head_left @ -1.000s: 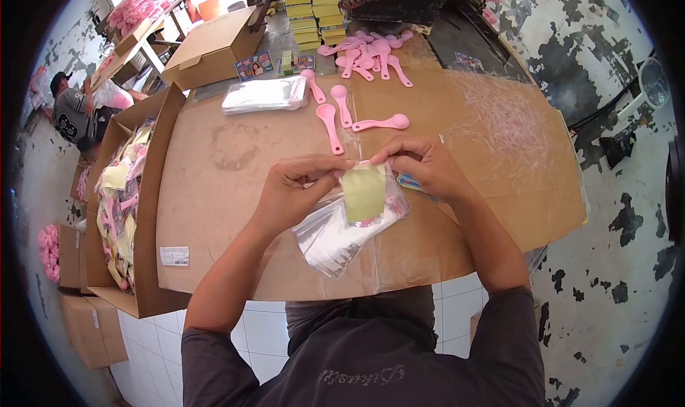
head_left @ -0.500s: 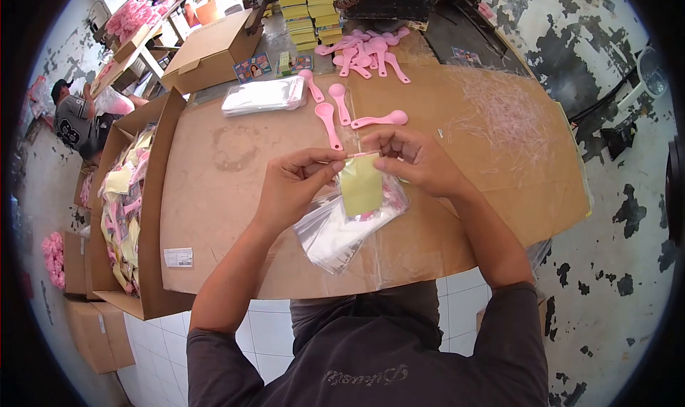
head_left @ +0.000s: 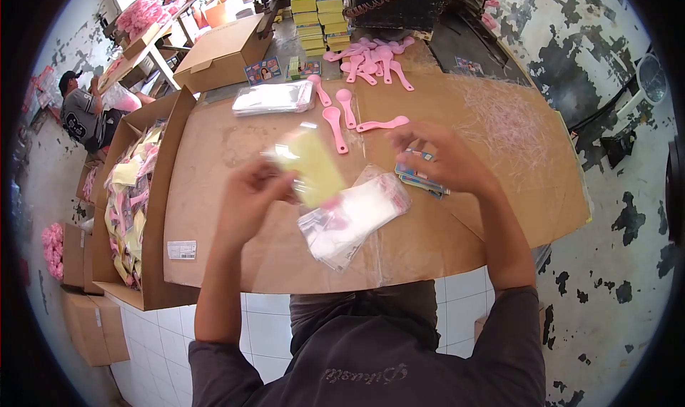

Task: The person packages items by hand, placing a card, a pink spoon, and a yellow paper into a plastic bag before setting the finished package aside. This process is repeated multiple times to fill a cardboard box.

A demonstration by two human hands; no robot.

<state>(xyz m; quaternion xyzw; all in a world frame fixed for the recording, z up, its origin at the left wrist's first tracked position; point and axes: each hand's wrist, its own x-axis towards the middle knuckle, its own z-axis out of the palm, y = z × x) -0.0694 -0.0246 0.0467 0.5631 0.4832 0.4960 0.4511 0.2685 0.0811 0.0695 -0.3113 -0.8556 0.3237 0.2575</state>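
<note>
Left hand (head_left: 250, 196) clamped on yellow packet (head_left: 312, 166), swung left off bag stack (head_left: 353, 218), right hand (head_left: 439, 157) released, spread over cards (head_left: 421, 180)

Light: bright, even daylight, perhaps from above.
Shadows: soft and faint on the surface (head_left: 235, 243).
Blur: left hand (head_left: 250, 196) and its yellow packet (head_left: 312, 166) smeared.
Edges: fisheye bending, black vignette.

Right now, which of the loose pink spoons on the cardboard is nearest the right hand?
The crosswise spoon, its bowl just beside the right hand; the other loose spoons lie lengthwise, farther to the left.
</note>
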